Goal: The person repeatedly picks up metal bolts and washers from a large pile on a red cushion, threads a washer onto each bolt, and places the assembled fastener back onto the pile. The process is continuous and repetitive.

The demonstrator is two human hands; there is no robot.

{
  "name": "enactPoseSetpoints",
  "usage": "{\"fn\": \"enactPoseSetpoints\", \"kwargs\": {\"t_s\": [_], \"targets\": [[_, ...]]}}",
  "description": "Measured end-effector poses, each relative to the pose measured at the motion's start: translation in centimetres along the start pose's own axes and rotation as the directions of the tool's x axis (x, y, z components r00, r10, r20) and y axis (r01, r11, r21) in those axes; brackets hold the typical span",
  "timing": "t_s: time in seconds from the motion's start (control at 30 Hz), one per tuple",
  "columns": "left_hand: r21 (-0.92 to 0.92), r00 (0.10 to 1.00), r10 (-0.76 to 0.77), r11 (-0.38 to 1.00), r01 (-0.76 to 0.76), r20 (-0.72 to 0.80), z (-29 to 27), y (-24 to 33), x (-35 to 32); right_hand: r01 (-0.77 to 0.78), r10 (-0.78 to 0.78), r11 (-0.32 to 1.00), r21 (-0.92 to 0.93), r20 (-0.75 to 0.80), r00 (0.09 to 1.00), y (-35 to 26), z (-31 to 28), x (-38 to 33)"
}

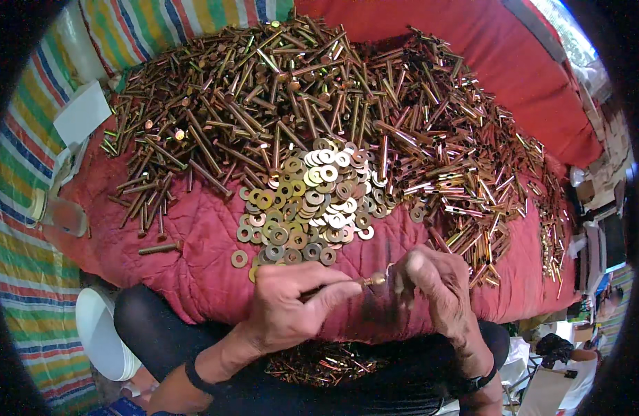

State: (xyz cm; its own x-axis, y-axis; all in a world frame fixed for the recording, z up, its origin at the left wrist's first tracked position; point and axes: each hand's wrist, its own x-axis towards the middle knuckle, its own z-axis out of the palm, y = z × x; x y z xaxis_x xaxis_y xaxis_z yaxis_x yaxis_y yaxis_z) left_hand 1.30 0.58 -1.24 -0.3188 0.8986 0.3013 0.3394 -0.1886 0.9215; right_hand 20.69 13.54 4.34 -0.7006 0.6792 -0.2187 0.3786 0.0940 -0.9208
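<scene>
My left hand (295, 298) is closed around a metal bolt (369, 281), whose brass-coloured, slightly wider end sticks out to the right between thumb and forefinger. Just right of that end, my right hand (434, 288) has its fingers curled together. A small bright edge shows at its fingertips, too blurred to name. Beyond both hands lies a heap of flat round washers (312, 197), some silvery, some yellowish. Behind it rises a big pile of long bolts (236, 104). Slim metal sleeves (465, 187) are heaped to the right.
A red quilted cloth (215, 277) lies under the heaps. One loose bolt (160, 248) rests at the left. More metal pieces (323, 364) lie low between my legs. A white bucket (101, 333) and a clear jar (63, 215) stand at the left, near striped sheeting (28, 243).
</scene>
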Motion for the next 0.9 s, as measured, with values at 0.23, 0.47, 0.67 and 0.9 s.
{"fn": "enactPoseSetpoints", "kwargs": {"t_s": [0.23,0.47,0.67,0.9], "targets": [[-0.175,0.956,-0.275,0.941,0.29,0.105,-1.0,0.3,0.3,0.461,-0.453,0.839,-0.29,0.099,0.886,0.6,0.0,0.8],[-0.251,0.953,-0.247,0.925,0.285,0.174,-0.5,0.7,0.2,0.355,-0.31,0.866,-0.353,0.18,0.934,1.4,-0.1,0.3],[-0.316,0.914,-0.353,0.86,0.401,0.199,-0.8,0.2,0.4,0.349,-0.359,0.91,-0.223,-0.005,0.933,0.7,0.0,0.3],[-0.345,0.919,-0.332,0.854,0.389,0.213,-0.7,-0.2,0.3,0.56,-0.545,0.79,-0.25,0.133,0.828,1.2,0.4,0.9]]}}
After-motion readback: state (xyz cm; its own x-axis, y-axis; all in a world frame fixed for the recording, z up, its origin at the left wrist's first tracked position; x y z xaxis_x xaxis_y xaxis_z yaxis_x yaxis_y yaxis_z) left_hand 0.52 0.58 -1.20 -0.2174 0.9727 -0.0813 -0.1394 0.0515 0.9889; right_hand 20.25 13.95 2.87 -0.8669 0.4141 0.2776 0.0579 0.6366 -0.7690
